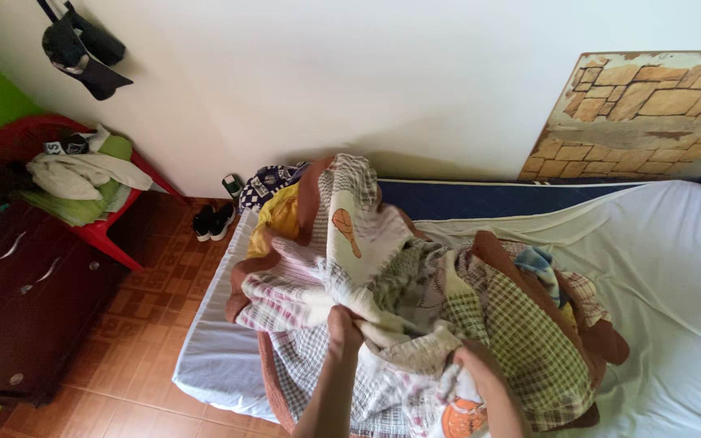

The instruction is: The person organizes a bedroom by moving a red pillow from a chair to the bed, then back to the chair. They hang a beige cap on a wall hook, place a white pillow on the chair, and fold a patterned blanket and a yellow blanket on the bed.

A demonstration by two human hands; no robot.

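While both arms reach forward over the near edge of the bed [675, 268], the left hand [344, 327] has its fingers closed on a bunched fold of the patchwork quilt [415, 300], gripping the fabric near the middle of the heap. The right hand [476, 367] sits just beside it, lower and nearer the camera, with its fingers also clamped into the checked cloth. The quilt lies crumpled in a tall pile on the white sheet, its brown border curling around the sides and one panel with an orange shape standing up at the back. A yellow cloth [279, 217] shows from under the pile's far left corner.

A blue mattress edge [480, 199] runs along the white wall, and a board painted like stonework [642, 113] leans against the wall above the bed. To the left, on the tiled floor, stand a red plastic chair [111, 223] heaped with clothes, a dark wooden dresser [26, 308], and a pair of dark shoes [212, 221]. A black cap [83, 49] hangs on the wall above the chair.
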